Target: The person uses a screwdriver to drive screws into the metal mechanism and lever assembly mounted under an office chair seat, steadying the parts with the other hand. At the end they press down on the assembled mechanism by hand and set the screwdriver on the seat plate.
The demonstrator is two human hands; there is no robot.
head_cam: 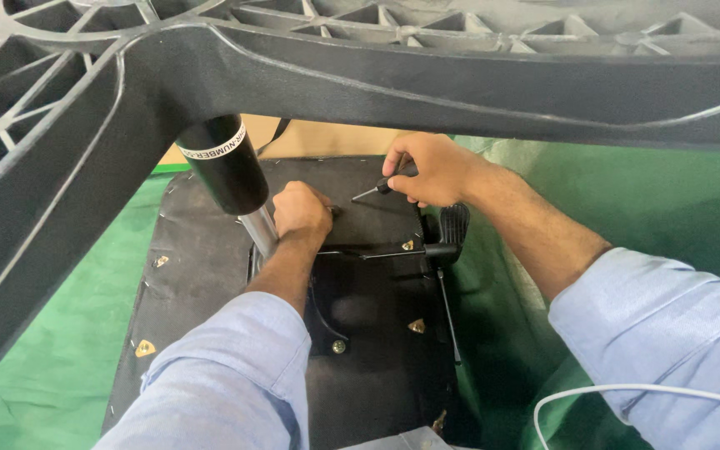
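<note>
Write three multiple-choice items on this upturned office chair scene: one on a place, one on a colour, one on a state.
1. Where does the left hand rest?
A. on the black mechanism plate beside the gas cylinder
B. on the green floor
C. on the white cable

2. What colour is the sheet under the seat?
A. red
B. green
C. white

3. What is the right hand doing?
A. hanging open
B. gripping a screwdriver
C. holding the lever

Key: 1 A, the fist sits on the mechanism plate next to the gas cylinder. 2 B, the sheet is green. 3 B, its fingers close on the screwdriver, tip aimed at the seat underside.
</note>
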